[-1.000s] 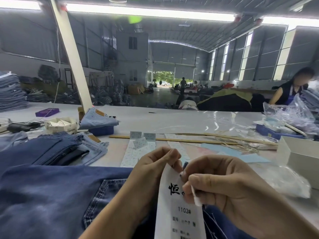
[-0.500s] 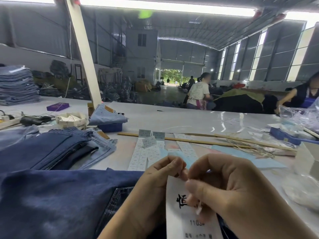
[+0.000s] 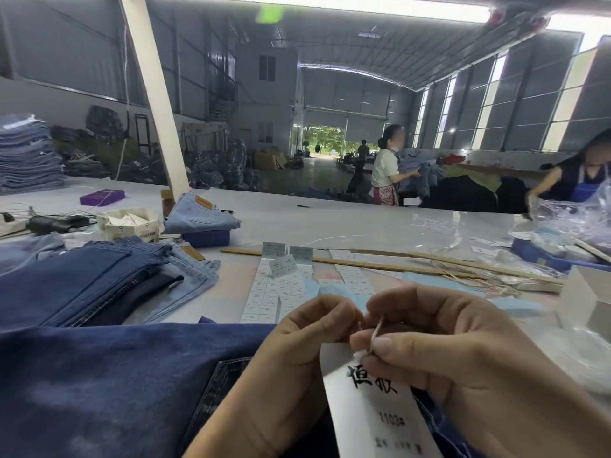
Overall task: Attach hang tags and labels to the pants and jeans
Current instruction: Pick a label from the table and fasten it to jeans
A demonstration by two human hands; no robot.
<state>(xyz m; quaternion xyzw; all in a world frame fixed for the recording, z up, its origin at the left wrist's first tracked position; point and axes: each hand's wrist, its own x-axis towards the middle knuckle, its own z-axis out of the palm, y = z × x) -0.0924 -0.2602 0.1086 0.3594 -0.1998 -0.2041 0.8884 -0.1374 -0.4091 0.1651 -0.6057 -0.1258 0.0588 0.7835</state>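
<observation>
- We are working at a wide pale table [image 3: 330,223] that is stretching across the hall, with dark blue jeans [image 3: 115,385] lying spread over its near edge, right under our hands.
- To the left, a folded stack of jeans [image 3: 99,279] is sitting on the table, and beyond it a lighter folded pair [image 3: 198,214] is resting on a blue box [image 3: 206,238].
- Strips of small white labels [image 3: 274,292] are lying just beyond our hands, beside long wooden sticks [image 3: 363,264].
- We are holding a white hang tag [image 3: 373,414] — printed with black characters and "1103" — over the dark jeans, near the pocket stitching.
- Our left hand [image 3: 297,365] is curling its fingers, with thumb and forefinger pressed together at the tag's top edge.
- Our right hand [image 3: 446,355] is pinching a thin pale string [image 3: 375,335] between thumb and forefinger — the string is running down to the tag's top corner.
</observation>
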